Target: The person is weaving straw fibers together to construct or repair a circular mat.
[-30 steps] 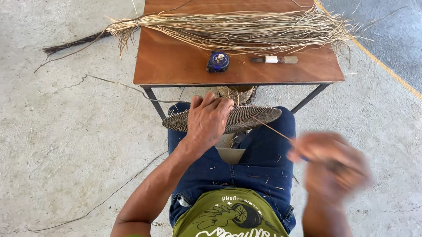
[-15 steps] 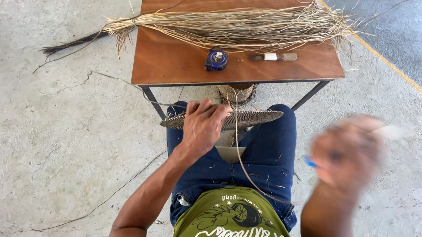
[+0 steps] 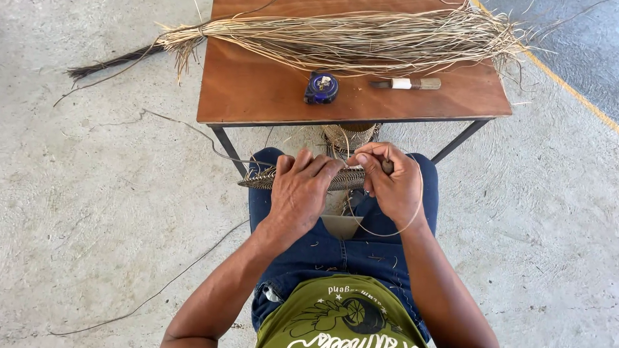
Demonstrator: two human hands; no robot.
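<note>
Your right hand (image 3: 391,184) is back in, and that's the change: a second ago it was flung wide out at 4 o'clock, a blur pulling the strand (image 3: 390,232) long; now it sits tight beside the left at the disc's rim. Its fingers are pinched together on a small dark tool, an awl or needle by the look of it, though I can't tell which. The strand loops slack from that pinch down round your wrist and back up, so the pull looks finished, to my eye, and you're placing the next stitch.

Your left hand (image 3: 302,187) hasn't budged: it lies palm down, fingers spread flat over the woven disc (image 3: 254,179), pressing it onto your lap. The disc lies edge-on to the camera, poking out at 9 o'clock from under that hand.

Further out at 12 o'clock, the desk (image 3: 257,97) carries a long fibre bundle (image 3: 342,38) across its far side, a blue tape measure (image 3: 321,87) and a knife (image 3: 407,83) just right of it. Below the desk edge, a small woven basket (image 3: 351,134) stands on the floor (image 3: 83,187), with loose strands scattered at 8 o'clock.
</note>
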